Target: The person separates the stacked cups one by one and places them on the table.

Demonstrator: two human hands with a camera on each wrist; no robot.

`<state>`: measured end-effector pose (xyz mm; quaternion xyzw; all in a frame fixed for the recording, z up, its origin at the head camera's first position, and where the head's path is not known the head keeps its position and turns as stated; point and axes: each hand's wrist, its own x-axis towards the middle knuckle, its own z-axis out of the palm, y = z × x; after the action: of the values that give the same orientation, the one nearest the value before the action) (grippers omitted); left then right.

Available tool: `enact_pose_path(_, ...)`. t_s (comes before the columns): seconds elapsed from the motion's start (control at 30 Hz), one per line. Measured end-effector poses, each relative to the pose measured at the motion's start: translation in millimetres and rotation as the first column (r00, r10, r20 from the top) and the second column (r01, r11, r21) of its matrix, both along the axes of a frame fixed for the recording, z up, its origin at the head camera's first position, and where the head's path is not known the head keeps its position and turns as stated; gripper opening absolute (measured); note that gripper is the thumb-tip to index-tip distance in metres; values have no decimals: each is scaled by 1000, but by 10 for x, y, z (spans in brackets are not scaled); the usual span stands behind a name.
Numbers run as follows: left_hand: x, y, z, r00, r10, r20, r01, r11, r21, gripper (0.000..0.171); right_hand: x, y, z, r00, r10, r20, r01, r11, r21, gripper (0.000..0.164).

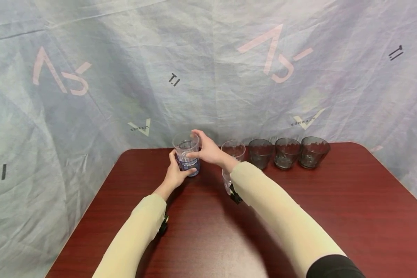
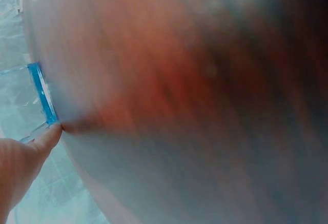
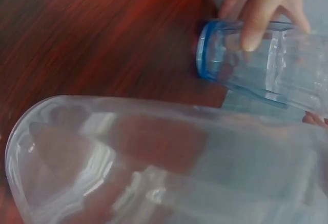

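Near the far edge of the table stands a blue-tinted glass (image 1: 191, 172), its base on the wood. My left hand (image 1: 175, 174) grips it low down, thumb on the near side. A clear glass (image 1: 181, 150) rises out of its top and looks nested in it; my right hand (image 1: 210, 150) holds this one near the rim from the right. In the right wrist view the blue glass (image 3: 211, 55) appears sideways under the left thumb. The left wrist view is blurred, with the left thumb (image 2: 46, 141) at the blue base.
Beside my right wrist stand two clear glasses, one farther back (image 1: 233, 146) and one nearer (image 1: 226, 181), partly hidden by the sleeve. Dark grey glasses, left (image 1: 260, 154), middle (image 1: 287, 153) and right (image 1: 313, 152), line the back. A grey cloth (image 1: 208, 77) hangs behind the table (image 1: 201, 224).
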<state>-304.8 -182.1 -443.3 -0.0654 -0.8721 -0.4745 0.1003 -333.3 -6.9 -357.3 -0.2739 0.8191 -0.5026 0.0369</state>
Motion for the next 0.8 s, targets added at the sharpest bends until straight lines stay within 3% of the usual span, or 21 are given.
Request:
enact_pose_path(0.3,1,15,-7,1000,11,20,-12,1000,26,96,60,150,177,997,-35,-69,23,985,-170,85)
enact_pose_path(0.8,21,17,-5,1000,19,-16,-18,998,53,95,251,661,343,993,-35,-111,14,983,-183,86)
